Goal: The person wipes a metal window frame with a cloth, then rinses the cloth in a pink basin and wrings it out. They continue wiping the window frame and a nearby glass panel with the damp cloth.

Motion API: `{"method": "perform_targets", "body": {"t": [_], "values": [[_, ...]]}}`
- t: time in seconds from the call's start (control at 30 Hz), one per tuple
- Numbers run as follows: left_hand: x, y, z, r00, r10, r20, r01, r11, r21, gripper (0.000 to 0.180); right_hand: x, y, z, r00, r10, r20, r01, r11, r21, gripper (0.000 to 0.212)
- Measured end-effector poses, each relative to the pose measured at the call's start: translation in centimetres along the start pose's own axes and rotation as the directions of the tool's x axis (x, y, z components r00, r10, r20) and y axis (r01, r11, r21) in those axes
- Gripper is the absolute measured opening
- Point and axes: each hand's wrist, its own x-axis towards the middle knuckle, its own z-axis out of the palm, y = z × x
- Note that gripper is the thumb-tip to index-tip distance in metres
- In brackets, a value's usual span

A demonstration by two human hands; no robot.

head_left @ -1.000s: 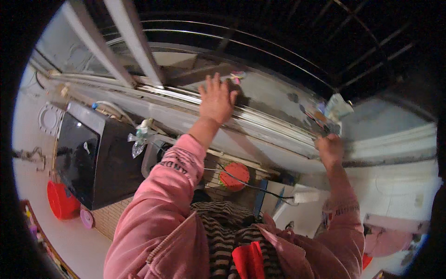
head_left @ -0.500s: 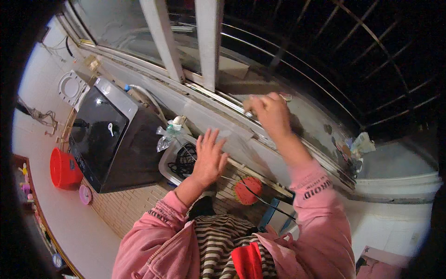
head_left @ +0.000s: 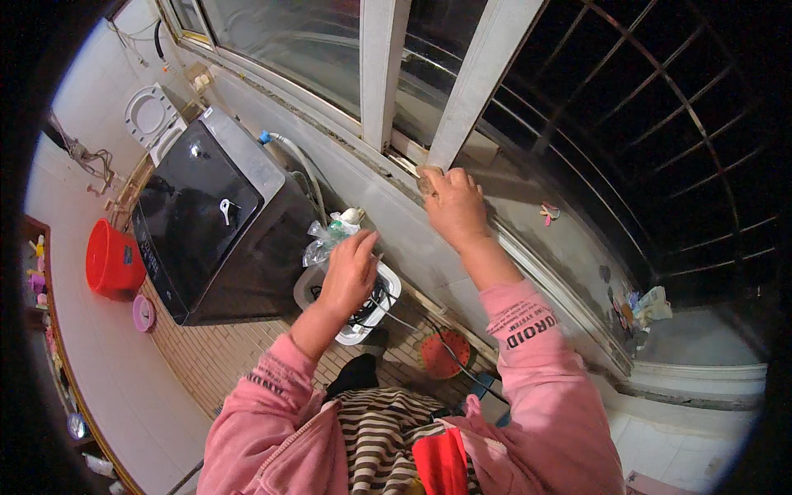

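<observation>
At the window's sill track (head_left: 528,254), my right hand (head_left: 459,208) is closed around a small brownish pad, perhaps a sponge (head_left: 428,179). It presses the pad into the track beside the foot of a pale window frame post (head_left: 477,82). My left hand (head_left: 348,276) hangs in the air with its fingers stretched out and holding nothing that I can see. Below it stands a white tub (head_left: 393,285) with black cords or hose (head_left: 368,312) inside, partly hidden by the hand. A crumpled clear plastic bag (head_left: 318,246) lies by the tub's far edge.
A dark top-loading washing machine (head_left: 194,194) stands to the left, with a pale hose (head_left: 301,161) behind it. A red bucket (head_left: 111,268) and pink basin (head_left: 143,314) are farther left. A round red watermelon-patterned thing (head_left: 444,355) is below. Metal bars (head_left: 689,107) lie beyond the window.
My right hand has moved along the track to the foot of the post. My left hand's spread fingers have drawn closer together. The whole view has shifted with my head.
</observation>
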Motion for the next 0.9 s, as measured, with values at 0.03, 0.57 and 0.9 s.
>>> {"method": "perform_targets", "body": {"t": [0.03,0.57,0.9], "values": [[2.4,0.4,-0.1,1.000,0.022,-0.011,-0.023,0.999,-0.024,0.049,0.1,0.4,-0.4,1.000,0.004,0.031,-0.006,0.999,0.049,0.041],[16.1,4.4,1.4,0.996,-0.059,-0.070,0.037,0.960,-0.279,0.017,-2.4,6.5,-4.4,0.967,0.213,-0.142,-0.165,0.942,0.291,0.030],[19.4,1.1,-1.8,0.890,-0.452,0.063,0.365,0.624,-0.691,0.014,-1.4,3.5,-4.5,0.935,0.199,-0.293,-0.174,0.979,0.108,0.024]]}}
